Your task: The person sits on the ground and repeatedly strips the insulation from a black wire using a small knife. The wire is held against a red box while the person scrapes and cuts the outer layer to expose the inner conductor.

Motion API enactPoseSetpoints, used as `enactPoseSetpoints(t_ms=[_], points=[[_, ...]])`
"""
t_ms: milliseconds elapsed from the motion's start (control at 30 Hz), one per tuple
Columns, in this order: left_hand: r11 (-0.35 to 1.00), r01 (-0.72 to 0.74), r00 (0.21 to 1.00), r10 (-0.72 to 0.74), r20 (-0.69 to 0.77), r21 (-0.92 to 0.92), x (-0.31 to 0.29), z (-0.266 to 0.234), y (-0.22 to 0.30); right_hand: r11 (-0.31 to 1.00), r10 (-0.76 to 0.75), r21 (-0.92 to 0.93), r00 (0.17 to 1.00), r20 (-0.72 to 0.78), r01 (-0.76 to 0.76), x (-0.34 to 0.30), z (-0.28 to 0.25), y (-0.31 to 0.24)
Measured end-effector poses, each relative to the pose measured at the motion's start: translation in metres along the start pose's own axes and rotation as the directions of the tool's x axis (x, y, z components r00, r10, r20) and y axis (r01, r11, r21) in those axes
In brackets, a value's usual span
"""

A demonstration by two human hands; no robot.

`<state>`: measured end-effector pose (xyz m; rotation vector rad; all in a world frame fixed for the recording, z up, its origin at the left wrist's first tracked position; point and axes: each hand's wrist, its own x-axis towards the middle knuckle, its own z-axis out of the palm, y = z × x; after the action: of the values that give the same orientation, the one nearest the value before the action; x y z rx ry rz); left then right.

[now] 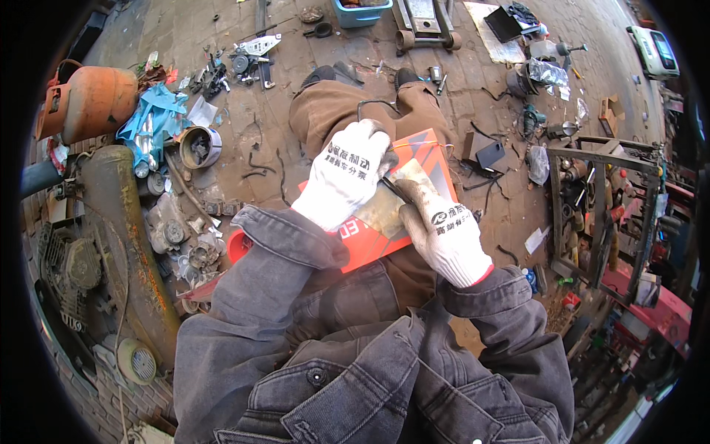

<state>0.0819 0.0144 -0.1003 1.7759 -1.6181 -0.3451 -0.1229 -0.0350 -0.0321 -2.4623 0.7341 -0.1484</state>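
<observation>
My left hand (342, 177), in a white knit glove with dark print, is closed near the middle of my lap. A thin black cable (372, 102) loops out past its fingertips. My right hand (445, 228), gloved alike, is closed on a thin dark piece (397, 191) slanting toward the left hand. Whether that piece joins the cable, I cannot tell. Both hands are over a flat orange-red box (438, 176) with grey shapes, lying across my brown-trousered thighs. A worn, yellowish patch (384, 214) covers its middle, partly hidden by the gloves.
An orange gas cylinder (100, 103) lies at the left beside blue plastic (155, 118) and a small bucket (200, 147). Cable scraps and metal parts litter the brick ground. A metal rack (606, 159) stands at the right. Ahead are a floor jack (425, 22) and a blue basin (361, 15).
</observation>
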Motion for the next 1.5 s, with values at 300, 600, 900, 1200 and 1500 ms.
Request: enactPoseSetpoints(t_ms=[300, 600, 900, 1200, 1500], points=[[0.999, 0.034, 0.999, -0.034, -0.002, -0.025, 0.001, -0.002, 0.002, 0.969, 0.242, 0.008, 0.960, 0.138, -0.245, 0.002, 0.003, 0.004], [0.999, 0.022, 0.999, -0.023, -0.026, -0.032, -0.001, 0.001, 0.000, 0.992, 0.123, 0.039, 0.992, 0.012, -0.123, -0.006, 0.011, 0.009], [1.000, -0.009, 0.998, 0.009, -0.060, -0.007, -0.001, 0.004, -0.002, 0.998, -0.057, -0.043, 0.996, -0.075, 0.054, -0.008, 0.013, 0.011], [0.998, -0.001, 1.000, 0.002, -0.012, 0.060, 0.000, 0.004, -0.001, 0.980, -0.053, -0.191, 0.998, 0.014, 0.055, 0.001, -0.001, 0.004], [0.946, -0.083, 0.996, 0.092, -0.014, 0.312, -0.001, 0.012, 0.000, 0.982, 0.113, -0.160, 0.990, 0.081, -0.099, 0.005, -0.004, 0.006]])
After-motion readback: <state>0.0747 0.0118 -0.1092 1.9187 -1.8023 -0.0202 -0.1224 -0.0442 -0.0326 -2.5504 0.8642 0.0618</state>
